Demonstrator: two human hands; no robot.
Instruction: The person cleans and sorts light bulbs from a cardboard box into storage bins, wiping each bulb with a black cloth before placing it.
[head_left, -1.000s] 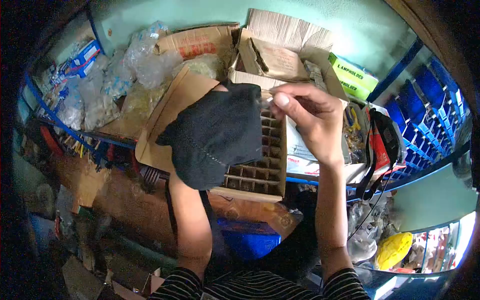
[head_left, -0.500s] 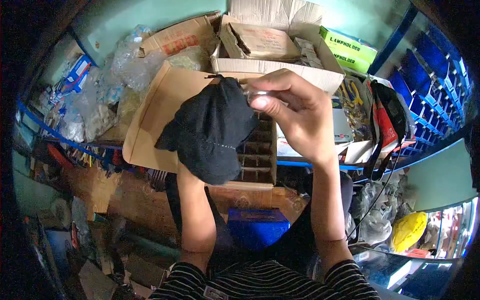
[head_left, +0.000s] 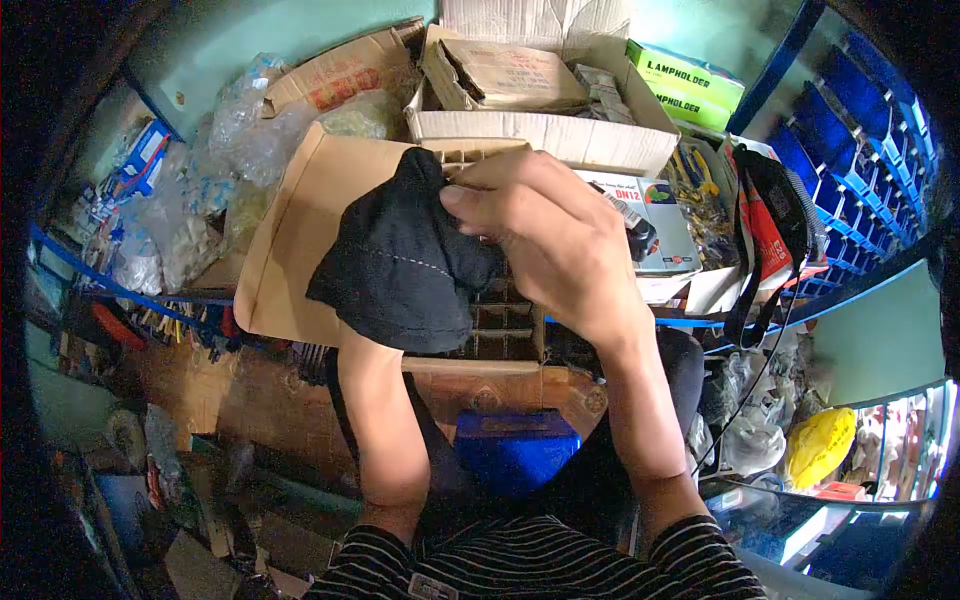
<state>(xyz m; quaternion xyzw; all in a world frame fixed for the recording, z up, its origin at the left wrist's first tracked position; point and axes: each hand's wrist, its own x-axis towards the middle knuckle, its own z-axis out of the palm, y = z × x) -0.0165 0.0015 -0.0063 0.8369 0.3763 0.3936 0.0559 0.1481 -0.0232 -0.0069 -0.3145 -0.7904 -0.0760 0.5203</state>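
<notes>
A black cloth [head_left: 400,265] with a pale stitched line is draped over my left hand [head_left: 368,345], so only the wrist shows below it and the fingers are hidden. My right hand [head_left: 550,230] presses against the cloth's right side with its fingers curled together. Whatever lies between those fingertips is hidden by the hand and the cloth folds. Behind and below the hands stands an open cardboard box [head_left: 480,367] divided into small compartments, its brown flap [head_left: 290,240] folded out to the left.
A larger carton [head_left: 540,130] stands at the back beside green lampholder boxes [head_left: 685,85]. Clear plastic bags [head_left: 245,140] heap up on the left. At right are a grey-white box [head_left: 665,225], a black strap [head_left: 770,190] and blue bins [head_left: 850,130]. Below sits a blue box [head_left: 515,450].
My right hand has moved left and turned over onto the cloth. The small shiny thing seen in its pinch earlier is now out of sight. The view has shifted slightly.
</notes>
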